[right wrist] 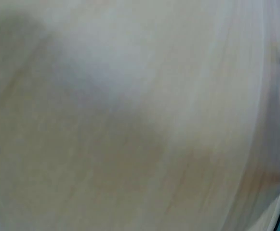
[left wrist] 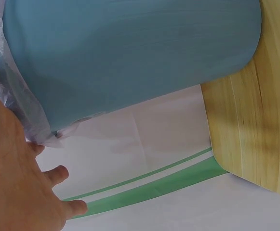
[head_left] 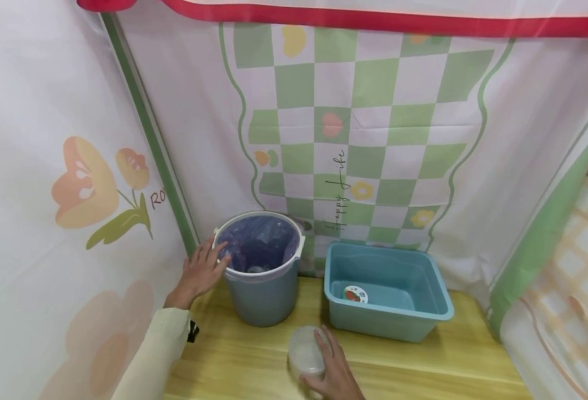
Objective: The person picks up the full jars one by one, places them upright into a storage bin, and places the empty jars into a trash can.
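Note:
My left hand (head_left: 205, 271) lies at the near left rim of a blue-grey trash bin (head_left: 264, 303), fingers spread and fairly straight against it. A plastic bag lines the bin, and something clear (head_left: 257, 269) shows down inside. In the left wrist view, the bin's side (left wrist: 130, 53) and the bag's edge (left wrist: 21, 103) sit right by the hand (left wrist: 14, 168). Low over the wooden table, my right hand (head_left: 335, 364) grips a round, clear plastic container (head_left: 306, 351) between thumb and fingers. See-through plastic (right wrist: 270, 125) with wood grain behind it fills the right wrist view.
A teal rectangular tub (head_left: 388, 328) stands right of the bin, with a round printed sticker (head_left: 356, 294) inside. Patterned curtains (head_left: 373, 128) hang behind and along both sides of the wooden table (head_left: 234, 361).

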### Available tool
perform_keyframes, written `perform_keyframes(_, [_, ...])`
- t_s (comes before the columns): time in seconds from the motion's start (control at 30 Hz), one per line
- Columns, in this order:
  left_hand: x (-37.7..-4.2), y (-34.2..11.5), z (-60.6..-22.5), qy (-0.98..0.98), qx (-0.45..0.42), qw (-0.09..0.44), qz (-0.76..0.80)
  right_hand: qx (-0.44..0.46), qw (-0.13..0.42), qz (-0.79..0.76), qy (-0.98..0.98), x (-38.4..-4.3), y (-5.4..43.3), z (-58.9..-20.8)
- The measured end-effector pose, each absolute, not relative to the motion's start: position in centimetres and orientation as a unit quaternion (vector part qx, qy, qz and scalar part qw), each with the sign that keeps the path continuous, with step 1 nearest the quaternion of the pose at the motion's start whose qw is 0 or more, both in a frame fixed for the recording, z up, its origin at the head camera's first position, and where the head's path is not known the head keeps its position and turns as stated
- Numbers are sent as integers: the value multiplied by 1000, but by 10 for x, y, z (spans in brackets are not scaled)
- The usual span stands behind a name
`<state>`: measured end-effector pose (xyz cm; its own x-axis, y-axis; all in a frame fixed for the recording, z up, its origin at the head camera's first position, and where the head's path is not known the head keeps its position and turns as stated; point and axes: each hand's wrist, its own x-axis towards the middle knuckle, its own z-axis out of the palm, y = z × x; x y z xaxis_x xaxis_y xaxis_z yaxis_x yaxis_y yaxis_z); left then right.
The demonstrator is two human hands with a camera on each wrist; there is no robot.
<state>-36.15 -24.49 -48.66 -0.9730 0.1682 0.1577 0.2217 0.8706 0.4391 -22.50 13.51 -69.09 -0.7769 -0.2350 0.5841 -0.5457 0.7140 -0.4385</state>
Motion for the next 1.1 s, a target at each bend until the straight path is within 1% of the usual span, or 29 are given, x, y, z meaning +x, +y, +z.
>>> perform_keyframes(0.17, [-362, -246, -487, -967, -98, 57, -230, 203, 231, 274, -911, -229, 137, -704])
perform_keyframes(0.3, [-361, -246, -486, -967, -98, 55, -227, 209, 244, 280, -905, -230, 137, -703])
perform_keyframes(0.5, [-359, -245, -484, -967, -96, 49, -231, 227, 253, 273, -900, -229, 136, -690])
perform_keyframes(0.63, [-357, -243, -483, -968, -93, 43, -230, 238, 253, 266, -899, -224, 133, -673])
perform_keyframes(0.83, [-357, -243, -483, -965, -95, 48, -239, 264, 275, 253, -889, -218, 129, -643])
perform_keyframes(0.97, [-358, -244, -485, -964, -103, 56, -240, 253, 267, 269, -890, -215, 124, -617])
perform_keyframes(1.1, [-361, -247, -489, -963, -104, 52, -243, 236, 261, 289, -890, -212, 119, -590])
